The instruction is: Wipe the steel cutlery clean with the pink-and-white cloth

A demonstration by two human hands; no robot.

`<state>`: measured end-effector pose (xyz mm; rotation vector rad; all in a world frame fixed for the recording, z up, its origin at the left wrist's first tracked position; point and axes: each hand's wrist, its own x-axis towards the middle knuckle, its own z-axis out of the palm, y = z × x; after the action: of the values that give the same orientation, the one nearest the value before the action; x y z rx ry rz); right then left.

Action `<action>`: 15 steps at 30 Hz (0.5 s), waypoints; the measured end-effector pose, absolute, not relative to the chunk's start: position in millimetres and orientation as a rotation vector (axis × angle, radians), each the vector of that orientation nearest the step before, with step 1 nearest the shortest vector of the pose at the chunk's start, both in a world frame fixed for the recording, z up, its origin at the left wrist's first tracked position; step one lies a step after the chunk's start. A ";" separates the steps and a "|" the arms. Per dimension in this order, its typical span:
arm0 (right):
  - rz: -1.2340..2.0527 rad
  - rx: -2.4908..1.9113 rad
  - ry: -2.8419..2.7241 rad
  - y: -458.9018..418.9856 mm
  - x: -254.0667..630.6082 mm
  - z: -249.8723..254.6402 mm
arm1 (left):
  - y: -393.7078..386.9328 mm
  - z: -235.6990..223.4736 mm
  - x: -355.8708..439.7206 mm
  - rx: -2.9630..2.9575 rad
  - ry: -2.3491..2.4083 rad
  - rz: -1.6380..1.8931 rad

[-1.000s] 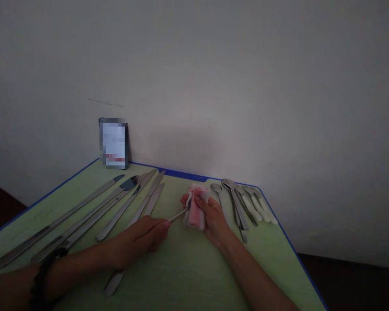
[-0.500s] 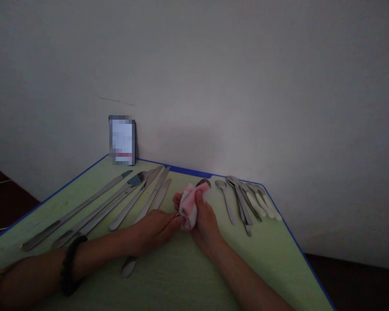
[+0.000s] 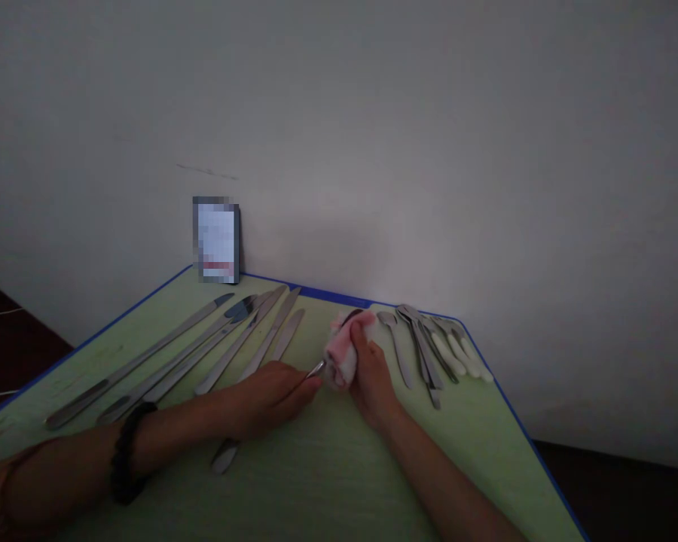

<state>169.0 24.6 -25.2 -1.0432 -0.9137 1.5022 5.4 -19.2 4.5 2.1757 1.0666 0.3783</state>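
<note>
My left hand (image 3: 279, 397) is closed on the handle end of a metal spoon (image 3: 316, 369), over the middle of the table. My right hand (image 3: 376, 380) grips a pink and white cloth (image 3: 342, 354), which is wrapped around the spoon and hides most of it. A dark bit of the spoon's bowl peeks out past the far end of the cloth. Several table knives (image 3: 223, 369) lie to the left, some partly covered by my left hand and forearm. Just right of the cloth, a single spoon (image 3: 396, 346) rests on the table.
Several metal spoons (image 3: 421, 350) lie overlapped at the right, beside cutlery with white handles (image 3: 449, 355). A phone (image 3: 218, 241) with a lit, blurred screen leans against the wall (image 3: 429, 150) at the back left. The green table (image 3: 339, 482) has a blue edge.
My right hand and the cloth have slid away from my left hand, toward the spoon's bowl. More of the handle shows between my hands. The view has shifted slightly.
</note>
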 end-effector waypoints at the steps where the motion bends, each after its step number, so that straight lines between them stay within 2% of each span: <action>1: 1.515 -1.053 -0.918 24.5 168.6 -24.8 | -19.2 4.4 5.7 2.170 1.068 0.372; 7: 1.547 -1.006 -0.876 23.5 167.2 -22.4 | -18.9 1.9 5.0 2.191 1.110 0.363; 15: 1.578 -0.902 -0.799 21.0 170.5 -15.0 | -18.4 2.0 0.0 2.107 0.936 0.368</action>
<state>170.5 21.0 -15.0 -0.9018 -0.7991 1.5785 0.0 -18.4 2.0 2.1075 0.9357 0.3681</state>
